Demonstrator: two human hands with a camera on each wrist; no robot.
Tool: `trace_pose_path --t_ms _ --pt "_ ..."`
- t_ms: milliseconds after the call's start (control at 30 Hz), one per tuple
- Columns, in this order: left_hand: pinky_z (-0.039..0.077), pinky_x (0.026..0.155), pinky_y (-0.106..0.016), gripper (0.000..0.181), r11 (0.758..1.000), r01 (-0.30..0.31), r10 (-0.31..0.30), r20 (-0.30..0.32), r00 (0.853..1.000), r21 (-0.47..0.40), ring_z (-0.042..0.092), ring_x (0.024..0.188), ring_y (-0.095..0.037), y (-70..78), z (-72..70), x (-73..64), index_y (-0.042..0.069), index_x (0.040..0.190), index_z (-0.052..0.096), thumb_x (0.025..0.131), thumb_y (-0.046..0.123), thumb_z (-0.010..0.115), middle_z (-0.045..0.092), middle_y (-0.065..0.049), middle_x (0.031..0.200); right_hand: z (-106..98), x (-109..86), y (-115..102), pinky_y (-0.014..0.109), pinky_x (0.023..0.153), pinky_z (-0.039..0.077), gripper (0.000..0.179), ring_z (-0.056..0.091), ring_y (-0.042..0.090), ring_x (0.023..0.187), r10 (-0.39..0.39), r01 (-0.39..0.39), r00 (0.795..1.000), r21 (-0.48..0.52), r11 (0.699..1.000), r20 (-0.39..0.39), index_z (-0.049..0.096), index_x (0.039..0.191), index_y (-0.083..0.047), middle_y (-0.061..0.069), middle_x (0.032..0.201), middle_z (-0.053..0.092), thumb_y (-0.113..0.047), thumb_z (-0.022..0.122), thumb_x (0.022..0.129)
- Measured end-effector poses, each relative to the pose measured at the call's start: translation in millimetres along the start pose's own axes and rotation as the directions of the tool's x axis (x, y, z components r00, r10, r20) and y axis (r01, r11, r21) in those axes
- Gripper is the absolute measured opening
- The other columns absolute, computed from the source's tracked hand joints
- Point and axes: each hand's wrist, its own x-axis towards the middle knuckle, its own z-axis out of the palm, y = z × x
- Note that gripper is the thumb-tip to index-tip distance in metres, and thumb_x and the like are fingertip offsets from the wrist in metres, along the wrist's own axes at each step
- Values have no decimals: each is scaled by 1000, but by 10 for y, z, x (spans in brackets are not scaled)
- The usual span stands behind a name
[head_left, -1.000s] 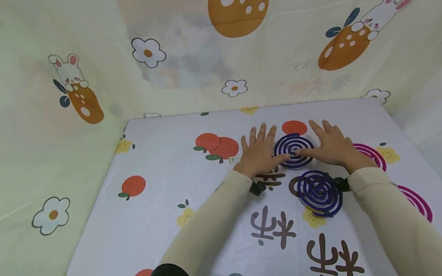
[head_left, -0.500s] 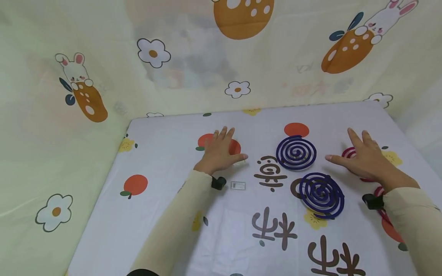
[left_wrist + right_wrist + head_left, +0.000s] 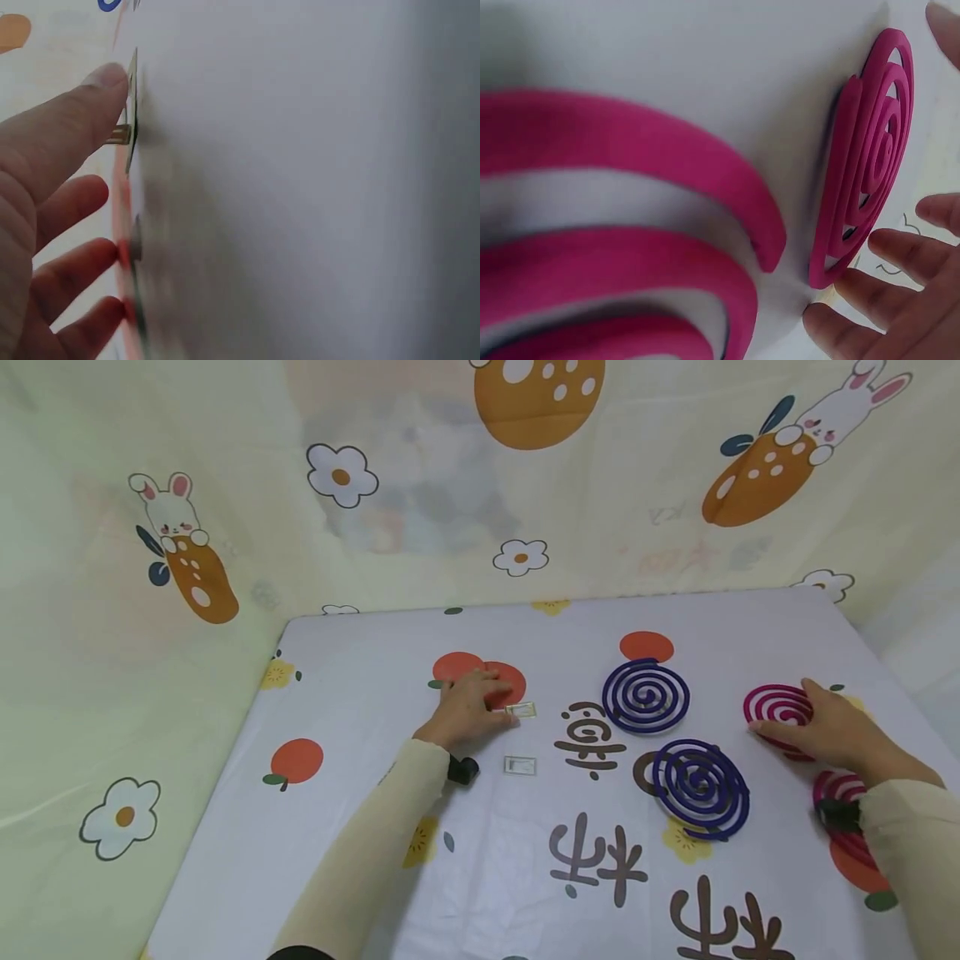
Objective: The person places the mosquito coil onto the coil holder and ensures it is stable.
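On your left hand [image 3: 463, 712], thumb and fingers are standing apart, the thumb just beside one small metal stand [image 3: 521, 710]; whether they are touching, you cannot tell. Your right hand [image 3: 847, 735] is opening wide at the far pink coil [image 3: 864, 161]. The near pink coil [image 3: 622, 255] and second stand [image 3: 520, 766] are lying closer to you, two blue coils [image 3: 646, 696] sitting between your hands.

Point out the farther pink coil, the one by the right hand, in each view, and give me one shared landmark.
Head: the farther pink coil lies at the right, just below mid-height, partly covered by the right hand.
Left wrist: not in it.
Right wrist: the farther pink coil is right of centre, seen at a slant.
Landmark: the right hand, shared by the head and right wrist views only.
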Motion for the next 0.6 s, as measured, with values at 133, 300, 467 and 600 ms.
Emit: trace_pose_path --t_ms 133,300,467,600 --pt "8 124 -66 52 998 -22 20 -26 999 -66 27 157 -27 -13 41 18 24 139 69 91 39 82 48 1 160 -15 26 6 79 101 33 126 25 73 129 14 -14 1000 -12 1000 1 -3 150 25 55 144 20 -67 62 95" --pt "6 123 -69 36 995 -35 31 -43 999 -91 29 157 -28 -3 83 32 21 126 76 93 33 80 51 -3 158 -17 43 12 79 99 37 128 29 73 126 43 -44 999 -11 999 -16 1 151 24 55 141 25 -64 70 90" --pt "8 122 -70 21 995 -35 29 -64 997 -90 32 156 -29 3 108 45 21 114 79 94 28 80 53 -3 156 -35 26 24 78 94 43 113 37 70 118 26 -28 998 -35 999 -51 20 149 22 52 133 37 -57 74 90" --pt "9 123 -69 20 995 -31 25 -70 997 -95 33 155 -29 -15 119 38 20 113 79 94 27 80 53 -3 156 -61 10 15 76 89 47 96 40 66 113 45 -46 997 -26 999 -57 32 144 19 50 126 42 -46 78 89"
